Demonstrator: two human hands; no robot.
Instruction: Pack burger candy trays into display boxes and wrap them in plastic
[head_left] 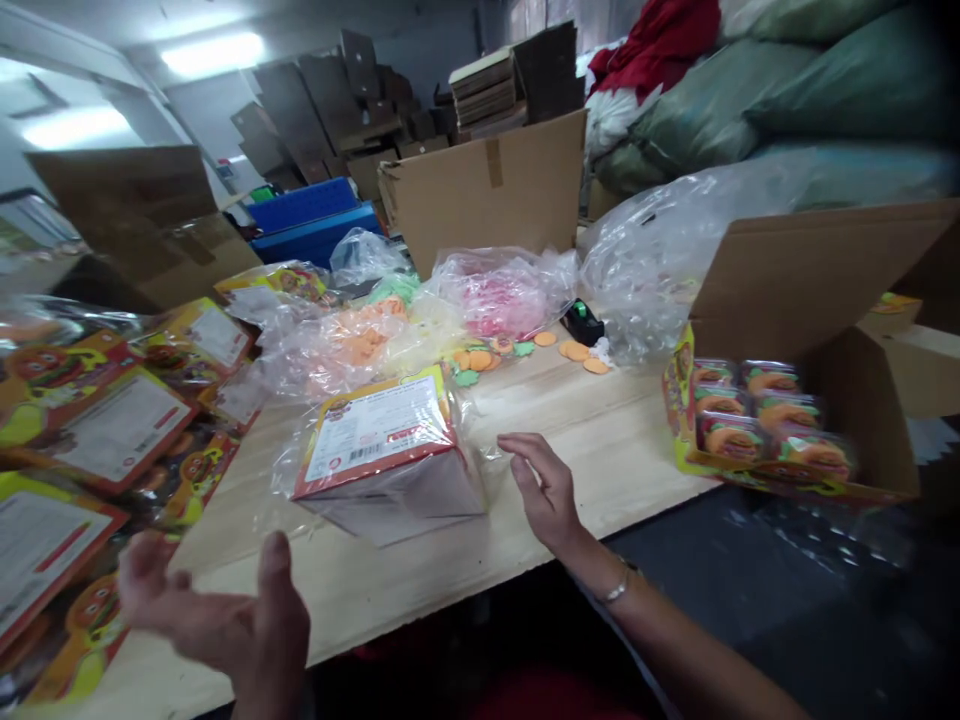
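Note:
A colourful printed box wrapped in clear plastic film (379,450) stands on the wooden table (570,480) in front of me. Its label with a barcode faces up, and loose film sticks out at its sides. My right hand (541,488) is just right of the box, fingers stretched out, holding nothing. Lower left of the box, my left hand (225,610) is raised with thumb and fingers apart; it is somewhat blurred and nothing is in it.
Several wrapped boxes (112,420) crowd the left. An open carton (795,480) holding burger-shaped items in clear packs stands at the right. Behind lie plastic bags of pink pieces (502,300) and orange pieces (367,335), loose orange discs (472,358) and a black tape dispenser (583,323).

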